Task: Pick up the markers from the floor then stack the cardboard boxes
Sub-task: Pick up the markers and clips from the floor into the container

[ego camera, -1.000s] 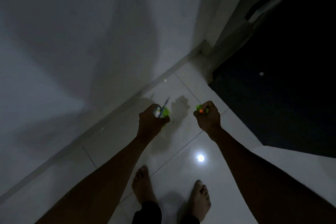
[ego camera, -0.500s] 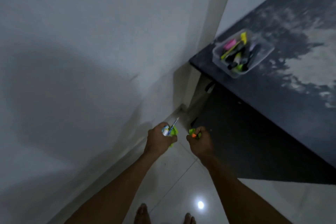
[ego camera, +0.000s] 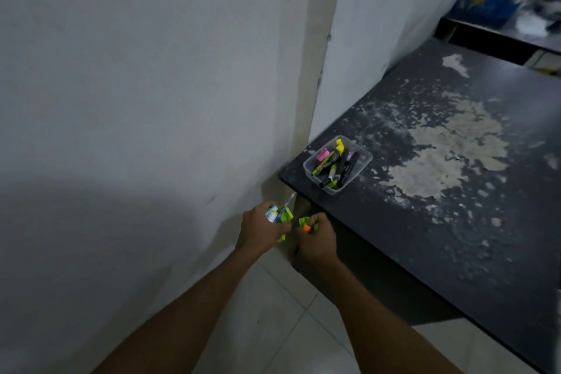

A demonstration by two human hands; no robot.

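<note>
Both fists are gripping markers [ego camera: 280,215] — left hand [ego camera: 261,231] green and blue, right hand [ego camera: 318,237] green and orange — below the table's [ego camera: 455,222] corner, where a tub [ego camera: 364,161] is sitting.

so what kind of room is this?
Probably a home room or storeroom corner: plain white wall, pale tiled floor, worn black table with peeling surface, holding a clear plastic tub of markers.

Home interior corner, white plaster wall [ego camera: 136,85], tiled floor [ego camera: 282,328], worn black table [ego camera: 455,222], cluttered shelf [ego camera: 501,30]
</note>
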